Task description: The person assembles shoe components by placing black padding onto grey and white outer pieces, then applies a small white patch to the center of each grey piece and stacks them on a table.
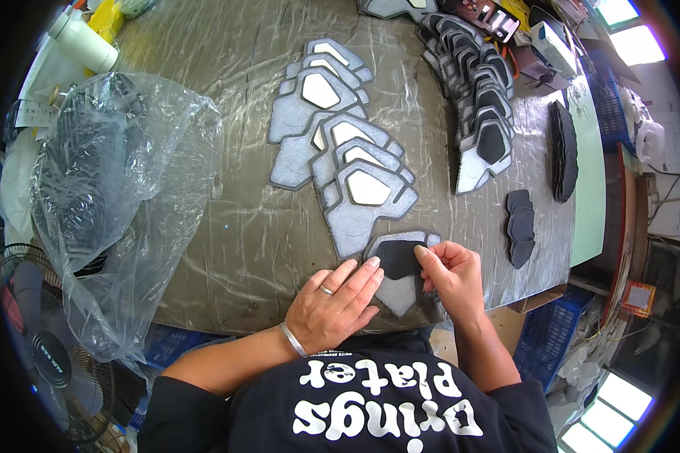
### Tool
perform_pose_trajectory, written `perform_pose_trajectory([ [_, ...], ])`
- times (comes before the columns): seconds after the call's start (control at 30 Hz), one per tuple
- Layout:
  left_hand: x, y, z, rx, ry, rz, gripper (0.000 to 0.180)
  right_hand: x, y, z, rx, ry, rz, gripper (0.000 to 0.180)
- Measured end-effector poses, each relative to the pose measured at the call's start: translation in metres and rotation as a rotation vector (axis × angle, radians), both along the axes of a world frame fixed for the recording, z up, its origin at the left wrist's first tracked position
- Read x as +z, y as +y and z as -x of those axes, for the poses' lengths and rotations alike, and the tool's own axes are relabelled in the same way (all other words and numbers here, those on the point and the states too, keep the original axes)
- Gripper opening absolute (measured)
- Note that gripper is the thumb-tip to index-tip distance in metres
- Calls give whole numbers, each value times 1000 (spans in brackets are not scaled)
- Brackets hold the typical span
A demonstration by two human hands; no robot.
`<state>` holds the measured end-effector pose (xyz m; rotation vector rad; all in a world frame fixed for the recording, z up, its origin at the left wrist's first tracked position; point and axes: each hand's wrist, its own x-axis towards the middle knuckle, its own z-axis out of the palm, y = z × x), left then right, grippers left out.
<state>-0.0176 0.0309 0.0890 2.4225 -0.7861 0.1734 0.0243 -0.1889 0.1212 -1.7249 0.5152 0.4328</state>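
A grey felt-like piece with a dark border (pixel 397 296) lies at the table's near edge, in front of my body. On its upper part sits a black ribbed patch (pixel 397 259). My right hand (pixel 455 275) pinches the patch's right upper corner between thumb and forefinger. Fingers stretched out, my left hand (pixel 331 308) rests flat with its fingertips at the left edge of the patch and piece. Just beyond, overlapping grey pieces with white pads (pixel 347 219) run away from me in a row.
At the right lie a fanned row of grey pieces with black pads (pixel 468 167), a few loose black pads (pixel 520 226) and a long black stack (pixel 563 151). A clear plastic bag (pixel 166 189) covers the left side, near a fan (pixel 53 362) and a white bottle (pixel 83 44).
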Motion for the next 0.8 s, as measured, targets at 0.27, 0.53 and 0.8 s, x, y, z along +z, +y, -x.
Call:
perform_pose_trajectory([
  [0.27, 0, -2, 1, -12, 19, -95, 57, 2, 2, -1, 20, 0, 47, 25],
  [0.53, -1, -9, -3, -21, 34, -167, 63, 3, 3, -5, 49, 18, 72, 25],
  [0.8, 5, -18, -16, -90, -24, -221, 63, -5, -2, 0, 192, -245, 387, 26],
])
